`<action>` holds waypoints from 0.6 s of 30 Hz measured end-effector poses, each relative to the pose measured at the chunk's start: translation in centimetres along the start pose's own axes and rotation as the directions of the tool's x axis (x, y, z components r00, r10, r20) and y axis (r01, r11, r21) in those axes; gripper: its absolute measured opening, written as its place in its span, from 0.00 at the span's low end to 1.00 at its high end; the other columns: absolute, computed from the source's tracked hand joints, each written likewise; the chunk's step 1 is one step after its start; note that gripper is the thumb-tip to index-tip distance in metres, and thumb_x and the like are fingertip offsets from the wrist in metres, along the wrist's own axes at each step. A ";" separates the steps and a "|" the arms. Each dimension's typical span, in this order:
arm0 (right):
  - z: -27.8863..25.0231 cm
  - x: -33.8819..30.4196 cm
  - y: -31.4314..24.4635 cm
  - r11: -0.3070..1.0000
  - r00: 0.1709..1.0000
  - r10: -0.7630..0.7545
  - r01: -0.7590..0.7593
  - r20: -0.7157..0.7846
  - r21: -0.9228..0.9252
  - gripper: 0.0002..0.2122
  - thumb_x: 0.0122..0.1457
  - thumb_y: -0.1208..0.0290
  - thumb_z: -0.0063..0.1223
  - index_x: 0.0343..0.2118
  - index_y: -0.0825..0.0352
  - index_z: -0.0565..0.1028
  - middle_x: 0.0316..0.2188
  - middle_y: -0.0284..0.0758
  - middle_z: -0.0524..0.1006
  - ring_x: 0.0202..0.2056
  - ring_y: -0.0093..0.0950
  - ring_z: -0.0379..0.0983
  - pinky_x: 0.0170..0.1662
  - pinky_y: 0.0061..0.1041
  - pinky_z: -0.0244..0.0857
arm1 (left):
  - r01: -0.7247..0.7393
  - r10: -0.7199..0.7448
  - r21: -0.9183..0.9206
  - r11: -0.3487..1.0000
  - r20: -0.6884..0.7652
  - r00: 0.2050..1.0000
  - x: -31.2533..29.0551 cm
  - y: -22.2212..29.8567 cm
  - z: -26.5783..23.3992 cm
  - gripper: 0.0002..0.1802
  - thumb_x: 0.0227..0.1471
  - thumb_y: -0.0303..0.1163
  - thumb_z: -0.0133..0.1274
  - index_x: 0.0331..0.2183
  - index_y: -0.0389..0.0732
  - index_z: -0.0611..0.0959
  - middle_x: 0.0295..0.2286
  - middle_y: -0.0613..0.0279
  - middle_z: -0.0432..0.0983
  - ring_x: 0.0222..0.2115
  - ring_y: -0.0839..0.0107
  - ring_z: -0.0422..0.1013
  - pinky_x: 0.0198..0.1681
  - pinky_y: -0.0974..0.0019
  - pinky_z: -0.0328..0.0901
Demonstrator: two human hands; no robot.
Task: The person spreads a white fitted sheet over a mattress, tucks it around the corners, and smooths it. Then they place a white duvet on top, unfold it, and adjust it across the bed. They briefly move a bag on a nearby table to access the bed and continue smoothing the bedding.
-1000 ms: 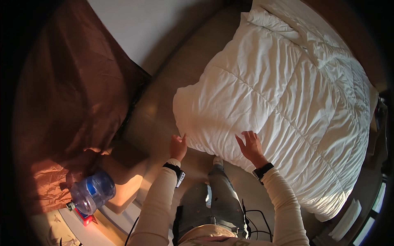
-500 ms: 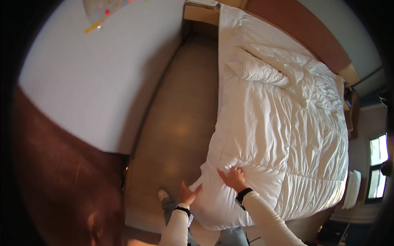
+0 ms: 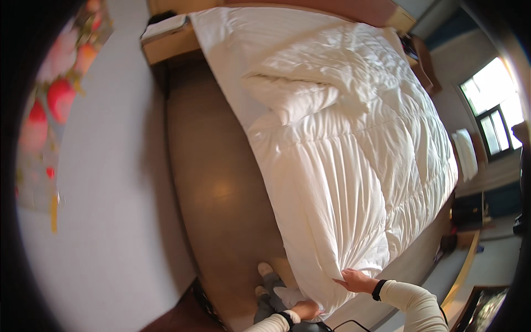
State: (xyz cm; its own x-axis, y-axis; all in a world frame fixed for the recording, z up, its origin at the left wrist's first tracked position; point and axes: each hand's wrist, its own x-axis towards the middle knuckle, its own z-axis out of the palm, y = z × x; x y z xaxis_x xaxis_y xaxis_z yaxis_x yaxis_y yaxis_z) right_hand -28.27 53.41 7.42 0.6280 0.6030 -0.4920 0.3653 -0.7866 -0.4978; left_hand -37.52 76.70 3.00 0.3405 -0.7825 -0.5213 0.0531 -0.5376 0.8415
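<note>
A white quilted duvet (image 3: 354,182) covers most of the bed, its upper part folded back and rumpled. At its near corner, my right hand (image 3: 357,280) grips the fabric, and long creases run from the fingers up the bed. Lower and to the left, my left hand (image 3: 306,310) is closed on the duvet's hanging edge; its fingertips are partly hidden in the cloth. Each wrist wears a black band, with cream sleeves behind.
Bare white sheet (image 3: 213,33) shows at the bed's far left. A wooden nightstand (image 3: 166,47) stands beside it. Brown floor (image 3: 215,166) lies between bed and pale wall (image 3: 121,221). My feet (image 3: 265,269) are by the bed's near corner. A bright window (image 3: 492,99) is at the right.
The view has turned, showing more of the right side of the room. Both hands have moved to the duvet's near corner and closed on it; sharper creases now run to the right hand.
</note>
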 end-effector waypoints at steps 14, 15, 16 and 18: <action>-24.8 35.3 2.9 0.625 0.510 0.678 -0.022 -0.529 0.780 0.22 0.59 0.49 0.48 0.33 0.69 0.71 0.22 0.32 0.72 0.29 0.29 0.72 0.32 0.29 0.67 | 0.498 -0.294 -0.124 0.858 -0.914 0.279 -18.6 -15.2 -56.5 0.14 0.52 0.41 0.54 0.30 0.40 0.81 0.26 0.53 0.79 0.27 0.59 0.77 0.31 0.61 0.69; -28.4 38.0 3.6 0.447 0.448 0.783 0.077 -0.432 0.891 0.24 0.59 0.46 0.47 0.35 0.69 0.70 0.23 0.32 0.72 0.28 0.27 0.71 0.33 0.28 0.67 | 0.440 -0.335 -0.176 0.880 -0.888 0.315 -19.3 -16.7 -58.7 0.14 0.53 0.41 0.54 0.30 0.39 0.81 0.26 0.54 0.80 0.27 0.61 0.77 0.31 0.62 0.69; -31.4 40.8 4.5 0.257 0.414 0.853 0.200 -0.319 0.945 0.26 0.59 0.44 0.46 0.37 0.69 0.69 0.25 0.32 0.71 0.28 0.26 0.70 0.33 0.27 0.67 | 0.384 -0.370 -0.228 0.895 -0.860 0.352 -19.5 -18.2 -61.1 0.13 0.53 0.40 0.54 0.30 0.38 0.81 0.26 0.55 0.80 0.27 0.64 0.77 0.31 0.63 0.70; -36.0 45.3 6.8 0.021 0.404 0.900 0.337 -0.165 0.941 0.29 0.57 0.39 0.46 0.40 0.68 0.66 0.29 0.34 0.70 0.29 0.25 0.69 0.34 0.28 0.67 | 0.232 -0.461 -0.398 0.888 -0.760 0.459 -18.7 -21.1 -65.9 0.13 0.53 0.38 0.55 0.30 0.35 0.80 0.25 0.59 0.80 0.27 0.72 0.77 0.33 0.69 0.70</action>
State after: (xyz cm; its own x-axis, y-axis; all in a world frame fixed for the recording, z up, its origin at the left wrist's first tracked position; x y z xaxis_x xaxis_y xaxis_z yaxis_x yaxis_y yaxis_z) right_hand 27.37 70.55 7.43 0.6956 -0.4864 -0.5287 -0.4272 0.3116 -0.8487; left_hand 16.80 123.42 4.31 0.8451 0.1273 -0.5193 0.4996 -0.5337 0.6823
